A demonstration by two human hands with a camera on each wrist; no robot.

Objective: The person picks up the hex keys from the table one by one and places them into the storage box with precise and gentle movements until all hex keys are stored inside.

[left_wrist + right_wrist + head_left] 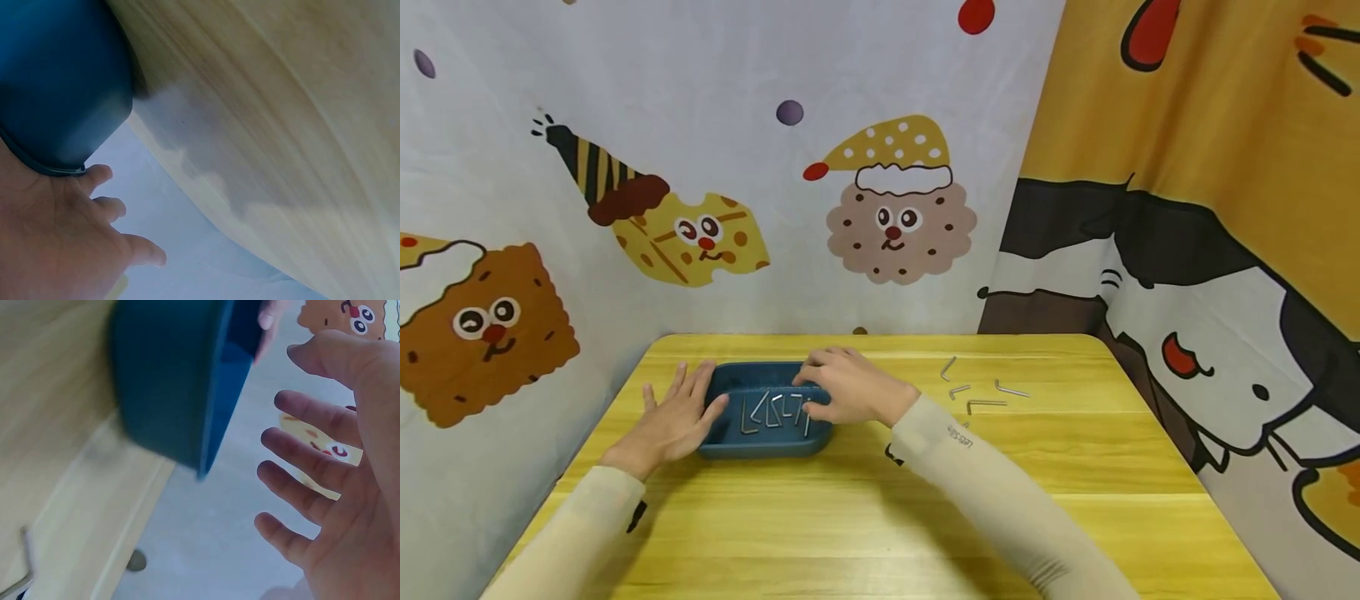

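A dark blue tray [760, 451] stands on the table with several L-shaped hex keys [744, 417] lying in it. My left hand [670, 421] rests against the tray's left end, fingers spread and thumb over the rim; the left wrist view has the palm [56, 234] by the tray's edge. Over the tray's right end is my right hand [853, 387], palm down. From the right wrist, its fingers [306, 450] appear apart and slightly bent, with nothing between them. Right of the tray, several more hex keys [987, 403] lie loose on the wood.
The yellow wood-grain table [880, 525] ends at a back edge against a white cartoon-print cloth [722, 67]. A yellow patterned curtain [1150, 150] hangs along the right side. One loose hex key is partly hidden behind my right sleeve [992, 475].
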